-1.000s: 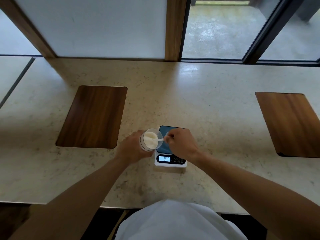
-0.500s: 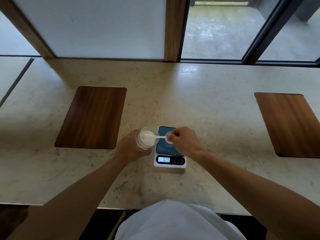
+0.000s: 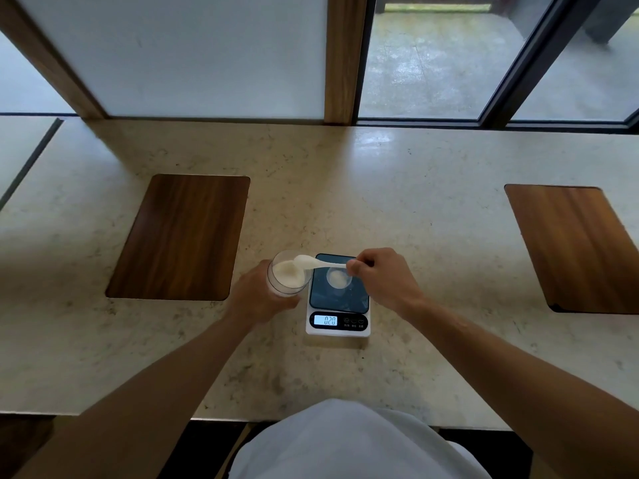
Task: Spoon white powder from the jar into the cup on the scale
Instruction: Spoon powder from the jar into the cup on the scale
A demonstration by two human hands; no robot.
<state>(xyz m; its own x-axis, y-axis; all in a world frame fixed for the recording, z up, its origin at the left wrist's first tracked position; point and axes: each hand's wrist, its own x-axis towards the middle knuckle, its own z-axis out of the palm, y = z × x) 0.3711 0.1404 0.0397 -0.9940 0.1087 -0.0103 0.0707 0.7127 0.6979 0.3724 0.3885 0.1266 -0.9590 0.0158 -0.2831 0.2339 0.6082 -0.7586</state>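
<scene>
Holding a clear jar [image 3: 287,275] of white powder [image 3: 288,274], the left hand [image 3: 257,299] wraps around its near side, just left of the scale [image 3: 338,299]; the jar tilts slightly toward the camera, mouth open. Right hand [image 3: 382,281] pinches the handle end of a white spoon [image 3: 320,263] between thumb and forefinger, remaining fingers curled in. Spoon lies roughly level, bowl over the jar's right rim and heaped with powder, handle running right across the far part of the scale platform. Small clear cup [image 3: 339,278] sits on the dark platform, below the spoon handle, a little white powder visible in its bottom. Scale display [image 3: 325,320] is lit; digits too small to read with confidence. Scale rests on a pale speckled stone counter [image 3: 415,202]. Two dark wooden boards lie flat on the counter: one [image 3: 179,236] left of the jar, near it, the other [image 3: 577,247] well apart to the right. Both forearms are bare; a white garment [image 3: 352,444] shows at the lower edge of view.
</scene>
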